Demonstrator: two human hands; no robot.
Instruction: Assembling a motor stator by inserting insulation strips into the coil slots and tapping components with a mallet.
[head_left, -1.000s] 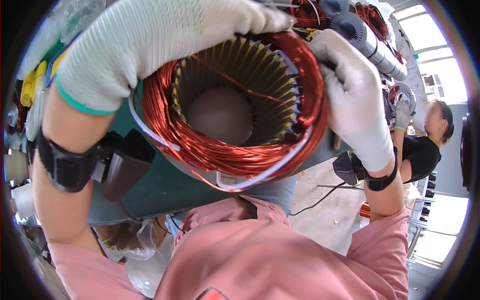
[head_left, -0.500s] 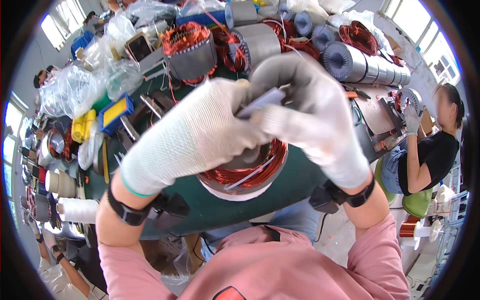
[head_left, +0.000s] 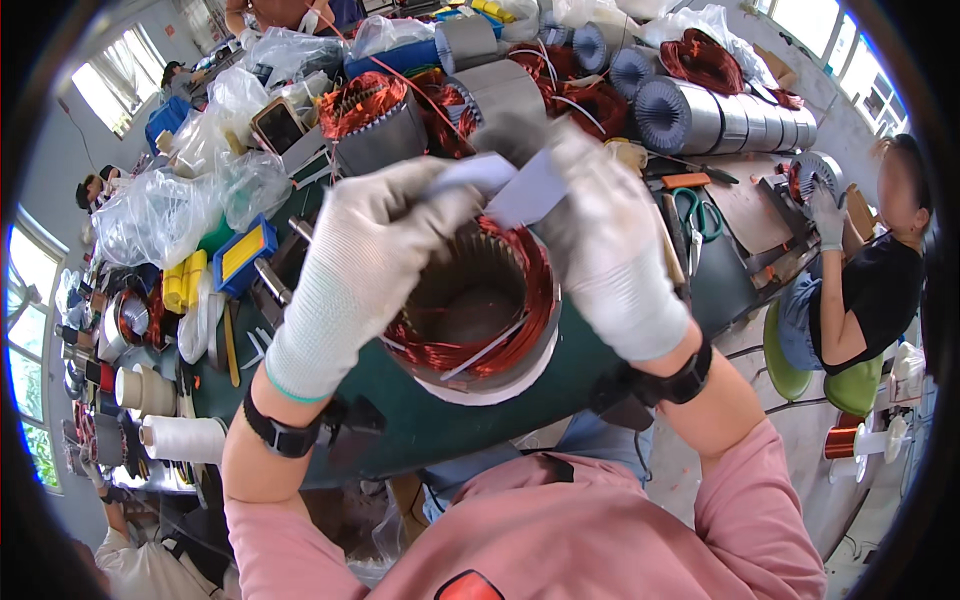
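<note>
Both my hands wear whitish knit work gloves and are raised over a motor stator (head_left: 548, 350) wound with red copper wire. My left hand (head_left: 385, 225) is closed on a pale bluish-white slip of sheet material (head_left: 472, 177). Another flat pale slip (head_left: 530, 193) is pinched in my right hand (head_left: 610, 240), whose fingers are smeared by motion. The slips come close or overlap between my hands; whether they are joined, I cannot tell. Below them the stator's round bore opens upward, with a white strip (head_left: 497, 348) lying across the copper coil (head_left: 515, 345) at its near side.
Wound stators (head_left: 380, 125) and grey stator cores (head_left: 690, 115) line the back of the green table (head_left: 390, 440). Green-handled scissors (head_left: 700, 215) lie at right, a blue-and-yellow box (head_left: 245, 255) and white thread spools (head_left: 185, 438) at left. A co-worker (head_left: 870, 280) sits at right, handling a stator.
My hands have moved apart, the left to the left and the right slightly leftward and down. Two pale slip surfaces now show where one did. More of the stator's bore is visible.
</note>
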